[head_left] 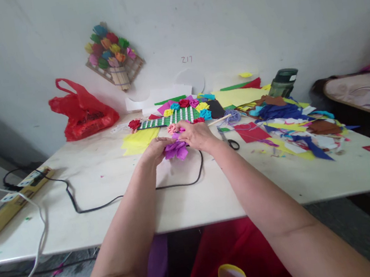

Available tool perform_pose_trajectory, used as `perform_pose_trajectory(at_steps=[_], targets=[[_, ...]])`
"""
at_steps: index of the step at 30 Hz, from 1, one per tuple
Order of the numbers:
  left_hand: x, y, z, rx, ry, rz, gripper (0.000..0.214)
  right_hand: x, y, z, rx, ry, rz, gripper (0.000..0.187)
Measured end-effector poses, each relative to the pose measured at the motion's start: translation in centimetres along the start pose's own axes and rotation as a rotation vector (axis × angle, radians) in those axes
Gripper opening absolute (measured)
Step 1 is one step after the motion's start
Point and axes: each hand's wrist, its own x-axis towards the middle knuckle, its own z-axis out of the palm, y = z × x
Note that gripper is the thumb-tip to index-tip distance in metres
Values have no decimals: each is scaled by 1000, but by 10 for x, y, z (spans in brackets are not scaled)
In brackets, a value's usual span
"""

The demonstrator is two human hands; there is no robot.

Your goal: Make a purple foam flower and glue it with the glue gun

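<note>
Both hands meet at a purple paper flower [177, 150] above the middle of the white table [194, 206]. My left hand [157, 150] pinches its left side. My right hand [197, 135] grips the flower from the upper right, with the fingertips partly hidden among the petals. Just beyond lies a green-and-white striped craft piece [168, 120] edged with colourful paper roses. Yellow paper [140, 140] is spread behind my left hand. To the right of my right hand are scissors [233, 144] with black handles and a ball of purple yarn [233, 115].
Paper scraps [289, 119] pile up at the right, below a green bottle [283, 82]. A red plastic bag [85, 113] stands at the back left. A black cable [98, 208] runs from the power strip [17, 196] under my forearms. Paper flowers [108, 46] hang on the wall.
</note>
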Motion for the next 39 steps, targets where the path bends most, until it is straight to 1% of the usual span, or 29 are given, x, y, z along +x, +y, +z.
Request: perform_pose_trajectory(at_steps=[6, 9, 14, 17, 20, 23, 26, 28, 35, 39], targets=[[-2, 4, 7, -82, 107, -59, 6, 0, -4, -2, -24, 26, -19, 27], [-4, 8, 10, -131, 85, -86, 4, -1, -2, -4, 4, 48, -5, 26], [-4, 10, 9, -136, 116, -9, 6, -1, 4, 1, 84, 77, 20, 27], [-2, 8, 5, -104, 94, 47, 12, -1, 8, 5, 112, 109, 22, 27], [-1, 6, 2, -6, 71, 123, 16, -1, 10, 7, 120, 127, 23, 26], [-3, 5, 0, 24, 16, 176, 19, -1, 11, 8, 125, 128, 28, 26], [-5, 5, 0, 15, -46, 173, 27, -1, 11, 8, 122, 127, 37, 28], [-5, 4, 0, 27, -63, 172, 31, -1, 10, 7, 115, 124, 43, 28], [-2, 2, 0, 55, -58, 184, 29, -1, 7, 6, 82, 115, 76, 28], [-1, 0, 0, 24, -51, 170, 33, -1, 5, 7, 65, 118, 72, 29]])
